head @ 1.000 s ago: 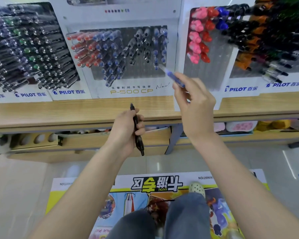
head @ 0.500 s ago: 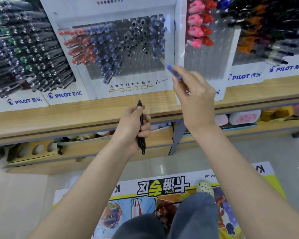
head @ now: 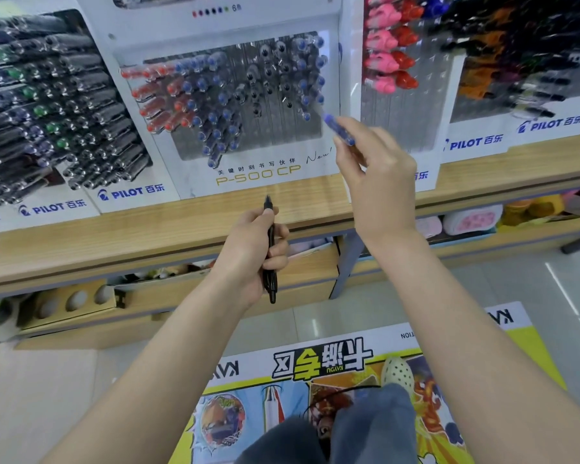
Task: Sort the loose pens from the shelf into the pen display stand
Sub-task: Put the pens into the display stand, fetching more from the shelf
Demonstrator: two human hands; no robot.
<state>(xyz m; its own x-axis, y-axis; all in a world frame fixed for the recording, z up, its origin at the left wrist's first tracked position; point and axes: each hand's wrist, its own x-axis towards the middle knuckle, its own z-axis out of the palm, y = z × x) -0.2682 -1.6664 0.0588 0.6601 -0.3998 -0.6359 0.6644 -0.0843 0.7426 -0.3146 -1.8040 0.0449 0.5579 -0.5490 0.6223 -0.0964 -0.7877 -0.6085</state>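
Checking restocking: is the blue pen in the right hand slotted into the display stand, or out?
Out. The right hand pinches the blue pen in front of the display stand, body clear of the slots.

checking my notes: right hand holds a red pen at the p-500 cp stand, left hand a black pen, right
No: in the head view the right hand holds a blue pen, not red, at the P-500 CP stand; the left hand holds a black pen.

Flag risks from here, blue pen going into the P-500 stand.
Right column of the stand is crowded; the blue pen may knock neighbours loose.
The right hand pinches it by fingertips, so it might pivot.
The left hand holds the black pen at the shelf edge; dropped, it hits the floor.
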